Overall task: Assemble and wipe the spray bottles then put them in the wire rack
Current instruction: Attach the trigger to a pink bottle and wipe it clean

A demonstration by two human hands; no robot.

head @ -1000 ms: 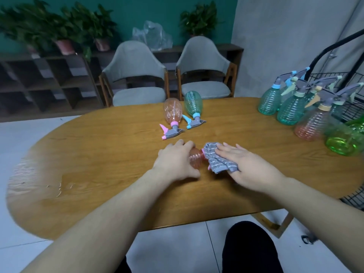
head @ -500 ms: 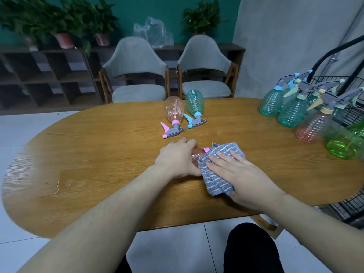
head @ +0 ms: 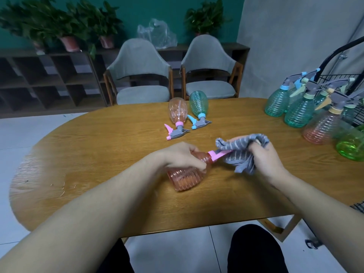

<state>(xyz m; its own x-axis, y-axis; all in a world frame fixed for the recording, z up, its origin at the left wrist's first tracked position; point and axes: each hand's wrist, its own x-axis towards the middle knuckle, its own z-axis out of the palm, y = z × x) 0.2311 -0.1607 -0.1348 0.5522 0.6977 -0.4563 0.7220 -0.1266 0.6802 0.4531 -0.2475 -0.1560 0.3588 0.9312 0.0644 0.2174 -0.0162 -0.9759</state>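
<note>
A pink ribbed spray bottle [head: 185, 177] lies tilted near the table's front, and my left hand [head: 182, 155] grips its upper body. Its pink collar points right into a grey striped cloth [head: 239, 152]. My right hand [head: 265, 157] is closed on that cloth, wrapping it around the bottle's spray head, which is mostly hidden. Farther back lie a pink bottle [head: 177, 113] and a teal bottle [head: 199, 104], both on their sides with spray heads fitted. Several upright assembled bottles [head: 299, 113] stand at the right, beside the black wire rack [head: 342, 79].
The oval wooden table [head: 98, 158] carries everything. A green bottle [head: 350, 143] sits at the far right edge. Two grey chairs [head: 139, 75] stand behind the table, with dark shelving and potted plants along the back wall.
My left hand has lifted and turned the pink bottle so its body shows. My right hand has bunched the flat cloth and drawn it rightward onto the spray head.
</note>
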